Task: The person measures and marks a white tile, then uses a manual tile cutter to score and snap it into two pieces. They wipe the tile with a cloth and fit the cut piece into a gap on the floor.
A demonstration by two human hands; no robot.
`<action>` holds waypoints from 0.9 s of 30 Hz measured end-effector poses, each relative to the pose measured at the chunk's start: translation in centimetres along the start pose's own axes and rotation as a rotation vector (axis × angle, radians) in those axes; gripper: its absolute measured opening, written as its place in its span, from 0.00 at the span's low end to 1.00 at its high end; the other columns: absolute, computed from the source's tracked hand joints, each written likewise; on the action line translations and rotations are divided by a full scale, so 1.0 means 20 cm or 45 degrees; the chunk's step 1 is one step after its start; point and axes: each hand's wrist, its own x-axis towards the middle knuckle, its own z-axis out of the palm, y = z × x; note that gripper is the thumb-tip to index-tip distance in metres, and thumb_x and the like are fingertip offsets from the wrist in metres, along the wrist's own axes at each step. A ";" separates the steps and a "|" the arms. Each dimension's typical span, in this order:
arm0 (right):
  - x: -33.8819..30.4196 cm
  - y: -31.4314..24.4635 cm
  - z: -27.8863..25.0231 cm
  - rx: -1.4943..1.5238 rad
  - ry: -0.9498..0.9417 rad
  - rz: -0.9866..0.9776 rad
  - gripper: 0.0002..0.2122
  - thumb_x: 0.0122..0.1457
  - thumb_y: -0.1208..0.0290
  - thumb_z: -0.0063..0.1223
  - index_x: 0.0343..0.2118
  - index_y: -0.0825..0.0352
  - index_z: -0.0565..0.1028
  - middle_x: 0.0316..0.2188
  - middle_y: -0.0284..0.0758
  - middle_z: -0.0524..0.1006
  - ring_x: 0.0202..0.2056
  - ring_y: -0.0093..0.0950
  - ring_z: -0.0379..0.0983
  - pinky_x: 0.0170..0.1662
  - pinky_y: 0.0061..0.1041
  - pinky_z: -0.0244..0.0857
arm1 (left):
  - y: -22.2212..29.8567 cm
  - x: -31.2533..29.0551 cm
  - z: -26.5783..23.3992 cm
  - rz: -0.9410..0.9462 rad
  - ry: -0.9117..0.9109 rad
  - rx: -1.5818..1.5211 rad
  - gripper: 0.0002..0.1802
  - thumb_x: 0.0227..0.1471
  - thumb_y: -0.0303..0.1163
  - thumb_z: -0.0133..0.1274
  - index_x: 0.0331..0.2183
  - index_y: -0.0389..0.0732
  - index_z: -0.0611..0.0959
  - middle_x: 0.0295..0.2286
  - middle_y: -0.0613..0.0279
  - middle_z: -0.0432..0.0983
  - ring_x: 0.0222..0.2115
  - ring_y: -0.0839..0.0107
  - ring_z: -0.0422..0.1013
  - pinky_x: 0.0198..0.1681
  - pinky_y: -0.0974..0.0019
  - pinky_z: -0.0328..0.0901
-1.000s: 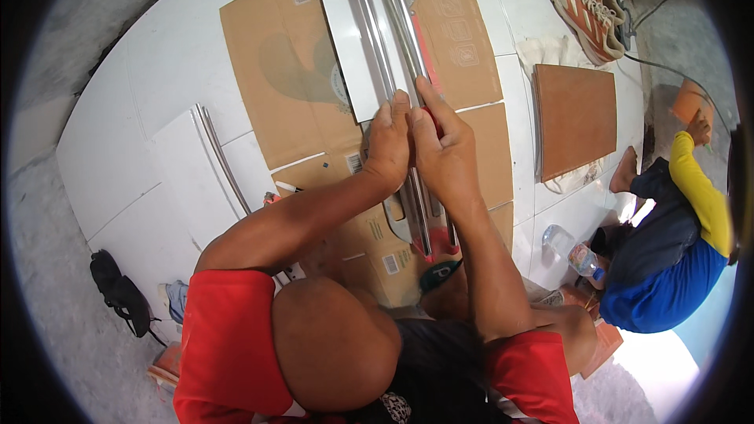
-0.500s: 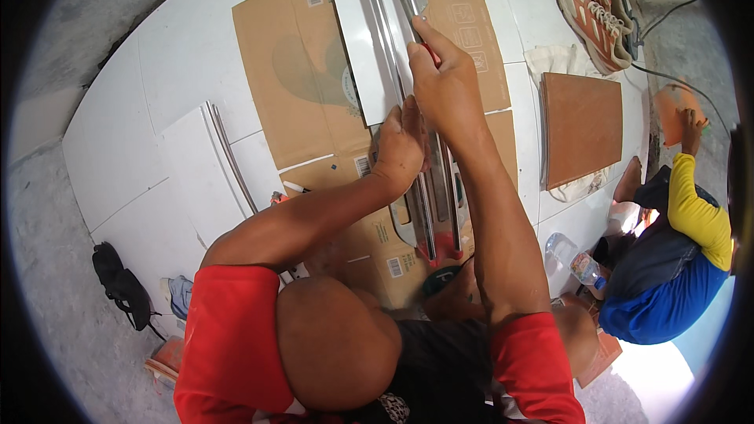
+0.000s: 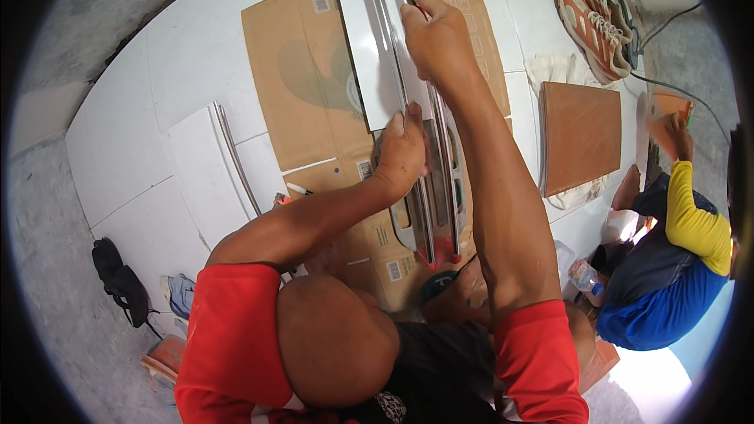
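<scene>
A: Main item?
B: Tile cutter (image 3: 440, 204), quantity 1, steel rails, red near end; lies lengthwise before the person on flattened cardboard (image 3: 294, 102).
A: Workpiece?
B: White tile (image 3: 363, 39), 1, flat beneath the cutter's rails, along their farther stretch.
A: Right hand (image 3: 441, 41)?
B: Well up the cutter — fingers curled round its handle (image 3: 426, 12), index finger stretched forward along it.
A: Left hand (image 3: 402, 151)?
B: Over the cutter's left rail, by the tile's near edge; thumb and fingers partly bent. Whether they grip or merely press, I cannot say.
A: Left of the cutter?
B: Marker (image 3: 297, 188), 1, close by; white slab (image 3: 196, 161), farther out; black bag (image 3: 118, 283), farthest.
A: Right of it?
B: Brown tiles (image 3: 581, 137), stacked; lace-up shoes (image 3: 593, 23), beyond those; plastic bottle (image 3: 585, 275), 1, toward the cutter's near end; co-worker's hand (image 3: 678, 135) — far right, on an orange piece (image 3: 667, 114).
</scene>
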 end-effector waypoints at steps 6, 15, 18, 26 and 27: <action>0.12 -0.07 0.04 0.048 -0.025 0.073 0.22 0.63 0.64 0.47 0.59 0.66 0.74 0.30 0.44 0.82 0.18 0.32 0.76 0.25 0.30 0.71 | -0.01 0.01 -0.01 0.052 -0.058 -0.029 0.27 0.69 0.56 0.35 0.29 0.42 0.65 0.17 0.67 0.58 0.13 0.74 0.57 0.13 0.65 0.58; 0.05 -0.20 -0.02 0.107 -0.148 0.169 0.24 0.66 0.63 0.48 0.65 0.62 0.67 0.16 0.29 0.64 0.12 0.18 0.57 0.14 0.24 0.53 | -0.02 0.00 -0.03 0.038 -0.051 -0.032 0.25 0.69 0.54 0.35 0.30 0.43 0.66 0.17 0.66 0.59 0.12 0.74 0.59 0.13 0.66 0.61; 0.07 -0.15 0.00 0.073 -0.115 0.080 0.25 0.66 0.62 0.48 0.65 0.62 0.67 0.17 0.30 0.66 0.11 0.19 0.58 0.13 0.24 0.54 | -0.01 0.00 -0.03 0.034 -0.082 -0.065 0.26 0.69 0.55 0.36 0.30 0.42 0.66 0.17 0.66 0.59 0.12 0.73 0.59 0.13 0.66 0.61; 0.18 0.07 0.05 -0.454 0.074 -0.127 0.33 0.55 0.58 0.60 0.62 0.71 0.68 0.33 0.42 0.76 0.33 0.29 0.74 0.38 0.36 0.71 | 0.00 0.00 -0.02 0.026 -0.114 -0.068 0.25 0.68 0.56 0.37 0.30 0.43 0.65 0.18 0.67 0.58 0.13 0.72 0.59 0.14 0.64 0.60; 0.17 0.05 0.06 -0.398 0.038 -0.099 0.35 0.54 0.57 0.62 0.62 0.72 0.67 0.30 0.37 0.73 0.33 0.25 0.71 0.38 0.36 0.69 | -0.02 0.00 -0.04 0.019 -0.110 -0.077 0.25 0.69 0.56 0.37 0.30 0.43 0.65 0.18 0.67 0.58 0.13 0.72 0.59 0.14 0.64 0.60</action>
